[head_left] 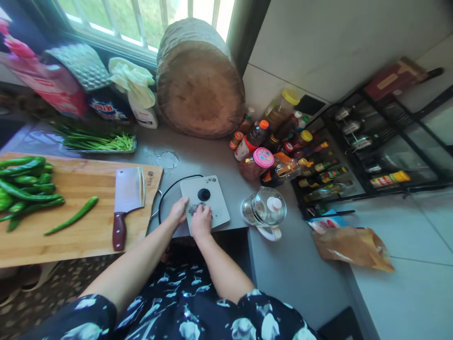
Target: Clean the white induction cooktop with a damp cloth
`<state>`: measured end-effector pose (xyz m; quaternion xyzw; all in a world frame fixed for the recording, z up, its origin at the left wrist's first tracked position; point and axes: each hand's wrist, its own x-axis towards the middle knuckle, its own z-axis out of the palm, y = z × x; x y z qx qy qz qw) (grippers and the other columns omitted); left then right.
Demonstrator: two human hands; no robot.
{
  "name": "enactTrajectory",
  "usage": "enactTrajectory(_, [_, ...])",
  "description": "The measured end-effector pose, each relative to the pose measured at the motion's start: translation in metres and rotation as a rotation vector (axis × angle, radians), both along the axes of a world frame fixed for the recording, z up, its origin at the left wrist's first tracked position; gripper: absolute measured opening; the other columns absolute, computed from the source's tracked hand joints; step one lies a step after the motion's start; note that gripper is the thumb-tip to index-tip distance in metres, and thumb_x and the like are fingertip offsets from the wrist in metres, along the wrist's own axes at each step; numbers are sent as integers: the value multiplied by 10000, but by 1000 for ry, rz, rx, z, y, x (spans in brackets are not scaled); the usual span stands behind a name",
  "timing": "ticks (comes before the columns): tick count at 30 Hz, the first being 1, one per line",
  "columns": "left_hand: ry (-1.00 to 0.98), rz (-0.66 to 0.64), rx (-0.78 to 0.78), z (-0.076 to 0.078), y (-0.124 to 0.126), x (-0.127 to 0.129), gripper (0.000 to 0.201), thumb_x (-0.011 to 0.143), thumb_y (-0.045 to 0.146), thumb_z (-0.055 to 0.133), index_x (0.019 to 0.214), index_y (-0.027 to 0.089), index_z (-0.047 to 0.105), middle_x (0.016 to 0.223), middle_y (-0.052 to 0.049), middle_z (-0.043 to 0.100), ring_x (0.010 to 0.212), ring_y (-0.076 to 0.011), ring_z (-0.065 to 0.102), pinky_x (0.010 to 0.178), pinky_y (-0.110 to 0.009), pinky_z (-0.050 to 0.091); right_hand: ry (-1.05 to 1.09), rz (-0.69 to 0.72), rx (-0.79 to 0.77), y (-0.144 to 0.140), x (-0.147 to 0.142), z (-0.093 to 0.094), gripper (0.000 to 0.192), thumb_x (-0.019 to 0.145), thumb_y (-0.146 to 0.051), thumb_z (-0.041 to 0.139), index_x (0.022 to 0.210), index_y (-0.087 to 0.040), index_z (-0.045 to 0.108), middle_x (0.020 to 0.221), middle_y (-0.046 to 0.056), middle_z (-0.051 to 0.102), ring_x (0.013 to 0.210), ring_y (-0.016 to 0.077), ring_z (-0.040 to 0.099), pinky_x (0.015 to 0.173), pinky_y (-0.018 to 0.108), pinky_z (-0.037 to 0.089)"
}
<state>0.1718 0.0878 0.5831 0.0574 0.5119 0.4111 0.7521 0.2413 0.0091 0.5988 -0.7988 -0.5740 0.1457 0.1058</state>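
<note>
A white electric kettle base (218,204) with a round black connector lies on the grey counter near its front edge. My left hand (179,210) grips the base's left edge. The fingers of my right hand (202,221) are bunched against the top of the base, below the connector. Under those fingertips is a small dark grey patch (194,208); blur hides whether it is a scrap of material or a mark. A black cord (164,197) curves from behind the base down its left side. To the right stands a glass kettle (262,208) with a white handle.
A cutting board (101,182) at left bears a cleaver (129,191) and green peppers (26,182). Behind it sits a tray of cut green stalks (106,140). A round wooden block (201,89) leans by the window. Bottles and jars (253,141) crowd the right, beside a black rack (348,165).
</note>
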Motion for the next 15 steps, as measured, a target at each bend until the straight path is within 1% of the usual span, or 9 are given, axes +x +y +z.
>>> enactTrajectory(1, [5, 7, -13, 0, 1, -2, 182, 812, 118, 552, 983, 120, 613, 708, -64, 672, 641, -180, 661, 657, -297, 553, 7, 66, 14, 1, -5, 1, 381, 859, -166, 462, 1227, -84, 517, 1094, 211, 505, 979, 282, 533, 869, 423, 446])
enactTrajectory(3, [4, 0, -33, -1, 5, -5, 149, 812, 117, 554, 950, 109, 610, 664, -56, 658, 616, -180, 655, 637, -291, 553, 19, 231, 51, -13, -5, 1, 378, 848, -162, 458, 1213, -107, 536, 1100, 189, 508, 969, 269, 518, 864, 411, 447])
enactTrajectory(6, [-47, -37, -53, -1, 8, -8, 131, 822, 82, 522, 923, 95, 604, 642, -63, 649, 591, -182, 648, 627, -315, 555, 61, 537, 45, -53, 21, 7, 371, 792, -178, 516, 1155, -176, 590, 1090, 122, 520, 954, 239, 499, 837, 360, 460])
enactTrajectory(7, [-66, -44, -55, -1, 8, -9, 134, 828, 77, 509, 924, 94, 602, 643, -66, 649, 589, -182, 646, 627, -323, 556, 85, 617, 21, -62, 33, 12, 354, 771, -178, 532, 1115, -199, 615, 1064, 96, 530, 931, 222, 503, 821, 337, 465])
enactTrajectory(8, [-83, -45, -55, -1, 8, -9, 140, 831, 75, 504, 930, 97, 600, 649, -67, 651, 590, -181, 646, 629, -330, 557, 112, 655, -2, -65, 45, 18, 328, 759, -173, 537, 1069, -216, 638, 1023, 73, 538, 899, 202, 511, 805, 314, 469])
enactTrajectory(9, [-98, -43, -54, -1, 8, -9, 145, 832, 78, 509, 942, 103, 599, 658, -66, 655, 596, -181, 648, 634, -333, 557, 136, 641, -9, -60, 56, 24, 306, 760, -165, 527, 1034, -222, 652, 984, 56, 542, 872, 183, 519, 797, 294, 470])
enactTrajectory(11, [-126, -34, -57, 0, 6, -8, 153, 837, 101, 518, 967, 116, 598, 670, -62, 659, 609, -181, 652, 642, -333, 557, 161, 491, 29, -28, 71, 39, 289, 786, -157, 489, 1015, -209, 658, 935, 45, 541, 863, 164, 532, 814, 273, 463])
enactTrajectory(13, [-144, -23, -69, 1, 6, -9, 157, 866, 175, 504, 975, 115, 601, 670, -69, 658, 608, -184, 653, 633, -332, 556, 141, 290, 103, 28, 73, 51, 302, 827, -169, 449, 1063, -171, 637, 965, 70, 537, 919, 175, 536, 867, 285, 445])
enactTrajectory(15, [-176, -23, -90, 3, 6, -10, 275, 900, 328, 452, 958, 112, 611, 675, -82, 656, 600, -193, 652, 607, -336, 554, 94, 123, 103, 88, 63, 57, 301, 847, -180, 445, 1092, -128, 612, 1044, 119, 523, 942, 200, 538, 892, 321, 433])
